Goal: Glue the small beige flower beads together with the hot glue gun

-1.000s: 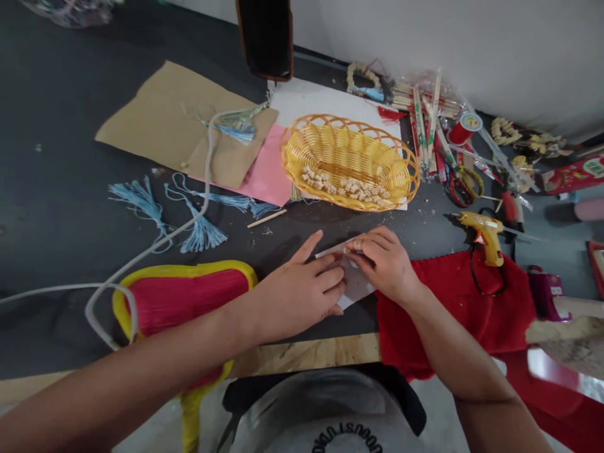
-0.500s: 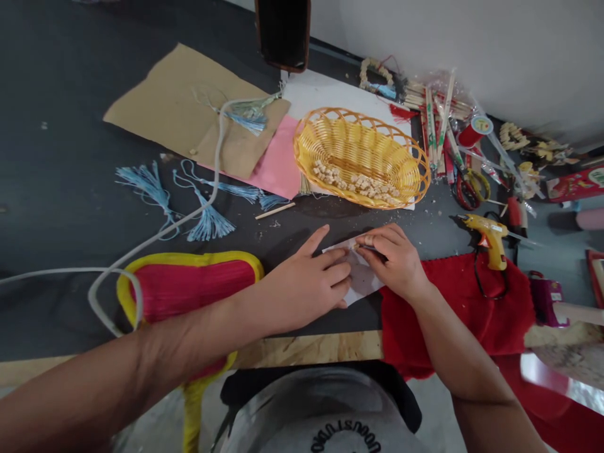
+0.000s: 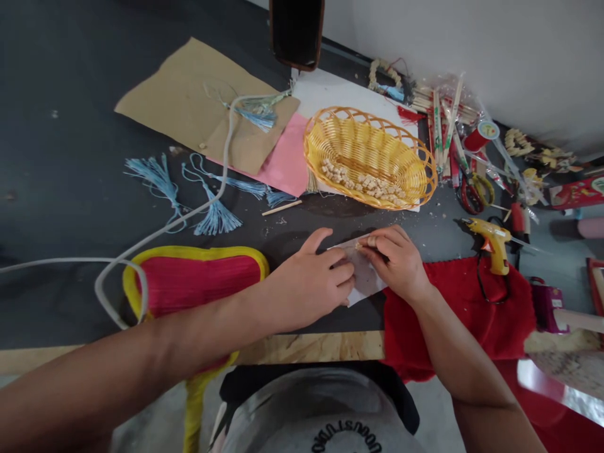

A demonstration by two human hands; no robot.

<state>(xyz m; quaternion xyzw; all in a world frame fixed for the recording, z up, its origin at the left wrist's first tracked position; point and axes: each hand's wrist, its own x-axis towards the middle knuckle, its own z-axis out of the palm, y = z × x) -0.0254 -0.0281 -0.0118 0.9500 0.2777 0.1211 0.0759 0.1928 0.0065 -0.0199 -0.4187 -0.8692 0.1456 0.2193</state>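
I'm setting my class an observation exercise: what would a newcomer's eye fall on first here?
Probably the yellow woven basket near the middle of the dark table, with small pale pieces inside along its near side. Just below it, the left hand and right hand meet over white paper. Bright red cloth drapes over the table edge at right, and a yellow-rimmed magenta object lies at left.
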